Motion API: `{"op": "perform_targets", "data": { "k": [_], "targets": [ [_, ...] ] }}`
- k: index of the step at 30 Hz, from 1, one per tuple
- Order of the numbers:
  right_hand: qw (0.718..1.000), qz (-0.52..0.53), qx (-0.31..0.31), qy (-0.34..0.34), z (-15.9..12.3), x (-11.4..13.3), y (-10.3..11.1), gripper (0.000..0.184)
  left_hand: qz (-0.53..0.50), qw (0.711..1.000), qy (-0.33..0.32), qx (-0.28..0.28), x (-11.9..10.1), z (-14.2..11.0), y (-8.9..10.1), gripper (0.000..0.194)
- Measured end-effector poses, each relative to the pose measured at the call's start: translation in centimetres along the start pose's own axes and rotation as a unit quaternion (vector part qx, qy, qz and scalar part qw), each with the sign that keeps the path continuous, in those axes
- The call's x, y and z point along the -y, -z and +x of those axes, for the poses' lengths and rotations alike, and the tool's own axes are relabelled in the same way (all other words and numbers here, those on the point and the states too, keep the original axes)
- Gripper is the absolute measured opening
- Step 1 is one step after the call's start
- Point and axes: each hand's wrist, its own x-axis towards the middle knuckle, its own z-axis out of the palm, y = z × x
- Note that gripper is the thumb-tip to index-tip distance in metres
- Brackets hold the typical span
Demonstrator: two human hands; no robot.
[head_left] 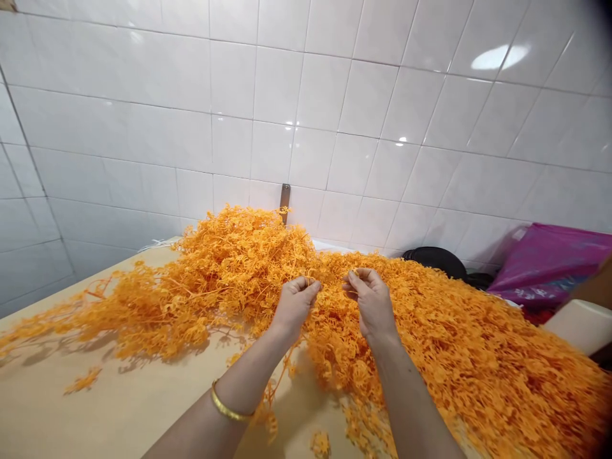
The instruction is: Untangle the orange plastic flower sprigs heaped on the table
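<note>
My left hand (295, 303) is closed in a pinch on an orange artificial flower sprig (270, 398), whose thin stem and small blossoms hang below the wrist. Beside it, my right hand (374, 303) also pinches, with a small orange floret showing at the thumb and fingertip. A short gap separates the two hands. Behind and left of them rises a heap of branching orange sprigs (239, 255). A dense mass of loose orange florets (478, 338) spreads to the right, partly under my right forearm.
The tan tabletop (119, 421) carries a few stray florets (83, 380). Against the white tiled wall (143, 127) lie black round discs (435, 260) and a purple bag (549, 261). A white box-like object (581, 325) stands at the right edge.
</note>
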Motion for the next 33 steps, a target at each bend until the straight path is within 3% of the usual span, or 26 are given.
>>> {"op": "perform_targets", "data": {
  "k": [2, 3, 7, 9, 12, 16, 19, 23, 25, 27, 30, 33],
  "targets": [
    [0.995, -0.078, -0.028, 0.051, 0.1, 0.2, 0.3, 0.021, -0.023, 0.999, 0.019, -0.019, 0.0, 0.2, 0.2, 0.027],
    [0.992, -0.101, -0.009, 0.071, 0.0, 0.3, 0.3, 0.023, -0.033, 0.999, 0.026, -0.029, -0.1, 0.3, 0.3, 0.027],
    [0.965, -0.109, 0.210, 0.109, -1.0, 1.1, -0.5, 0.029, -0.091, 0.994, 0.036, -0.036, -0.1, 0.4, 0.5, 0.026],
    [0.949, -0.125, 0.246, 0.153, -1.6, 1.3, -1.2, 0.022, -0.107, 0.993, 0.034, -0.031, 0.0, 0.4, 0.5, 0.026],
    [0.956, -0.129, 0.184, 0.188, -2.1, 0.9, -1.8, 0.016, -0.080, 0.996, 0.025, -0.001, 0.2, 0.2, 0.4, 0.029],
    [0.990, -0.018, 0.047, 0.131, -2.1, -0.3, -2.5, 0.022, -0.043, 0.995, 0.027, 0.089, 0.2, -0.2, -0.1, 0.029],
    [0.993, 0.097, -0.012, 0.064, -1.5, -0.7, -2.5, 0.024, -0.070, 0.989, 0.039, 0.126, -0.1, -0.5, -0.3, 0.028],
    [0.964, 0.219, -0.141, -0.055, 0.6, 0.2, 0.4, 0.027, -0.115, 0.981, 0.066, 0.143, -0.5, -0.8, -0.1, 0.028],
    [0.956, 0.220, -0.188, -0.056, 1.5, 0.7, 2.1, 0.025, -0.144, 0.981, 0.066, 0.113, -0.7, -0.7, 0.1, 0.029],
    [0.971, 0.166, -0.172, -0.033, 1.8, 0.9, 3.0, 0.020, -0.173, 0.980, 0.069, 0.066, -0.6, -0.3, 0.3, 0.028],
    [0.995, 0.007, -0.100, 0.011, 1.3, 0.6, 2.4, 0.024, -0.211, 0.972, 0.106, -0.009, -0.2, 0.6, 0.7, 0.026],
    [0.987, -0.150, -0.015, 0.063, 0.3, 0.5, 0.9, 0.019, -0.229, 0.964, 0.120, -0.069, 0.5, 1.3, 1.1, 0.025]
  ]
}}
